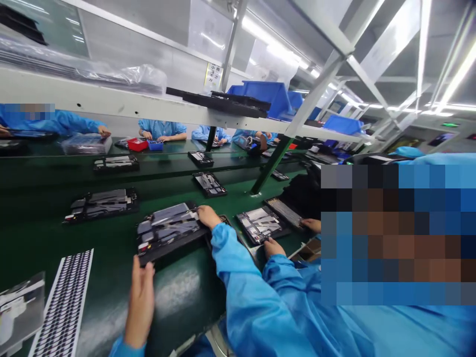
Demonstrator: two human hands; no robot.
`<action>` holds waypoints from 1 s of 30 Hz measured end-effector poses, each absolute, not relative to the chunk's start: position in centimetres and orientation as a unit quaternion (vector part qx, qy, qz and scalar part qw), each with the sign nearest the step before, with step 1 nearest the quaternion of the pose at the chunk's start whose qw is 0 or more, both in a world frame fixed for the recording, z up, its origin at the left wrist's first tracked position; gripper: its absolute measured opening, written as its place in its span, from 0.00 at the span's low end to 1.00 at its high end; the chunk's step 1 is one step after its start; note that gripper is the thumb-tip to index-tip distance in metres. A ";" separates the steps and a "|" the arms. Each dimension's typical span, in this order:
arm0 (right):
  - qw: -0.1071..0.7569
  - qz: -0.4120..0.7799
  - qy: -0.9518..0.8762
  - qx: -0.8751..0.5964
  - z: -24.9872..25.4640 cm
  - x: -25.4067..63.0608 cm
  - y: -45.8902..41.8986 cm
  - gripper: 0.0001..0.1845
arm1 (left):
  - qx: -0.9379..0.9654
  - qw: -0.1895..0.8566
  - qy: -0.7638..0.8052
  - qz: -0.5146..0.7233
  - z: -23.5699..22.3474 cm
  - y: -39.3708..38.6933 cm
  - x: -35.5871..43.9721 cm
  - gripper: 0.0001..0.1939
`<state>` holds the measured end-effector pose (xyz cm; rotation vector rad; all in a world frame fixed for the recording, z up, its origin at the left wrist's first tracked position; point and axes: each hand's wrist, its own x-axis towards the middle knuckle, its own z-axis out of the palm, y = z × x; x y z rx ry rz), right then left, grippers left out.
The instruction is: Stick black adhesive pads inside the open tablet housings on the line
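Note:
An opened black tablet, its grey battery cells and flat cables exposed, lies at the middle front of the green bench. My right hand grips its right end, fingers closed over the edge. Below its near left corner is my left hand, fingers straight and pointing up. Those fingertips are at the tablet's edge; whether they touch it I cannot tell. To the left are a white sheet with rows of small dark labels and a clear-covered panel with white pieces.
More opened tablets lie along the green bench. A co-worker at right has a hand at another opened tablet. A green post rises to a white shelf with blue bins. Several people work opposite.

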<state>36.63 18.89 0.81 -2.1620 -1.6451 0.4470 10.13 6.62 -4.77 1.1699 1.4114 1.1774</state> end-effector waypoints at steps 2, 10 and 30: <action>0.219 0.172 -0.588 -0.760 -1.2 33.0 16.3 0.16 | 0.451 0.418 0.648 0.448 -5.0 4.4 6.2 0.48; 0.305 0.122 -0.551 -0.767 -7.4 26.5 6.1 0.18 | 0.586 0.233 0.665 0.400 -9.3 -0.7 -0.9 0.44; 0.309 0.238 -0.825 -0.408 -4.9 9.2 -8.4 0.03 | 0.718 0.030 0.643 0.265 -5.0 -13.0 -11.6 0.14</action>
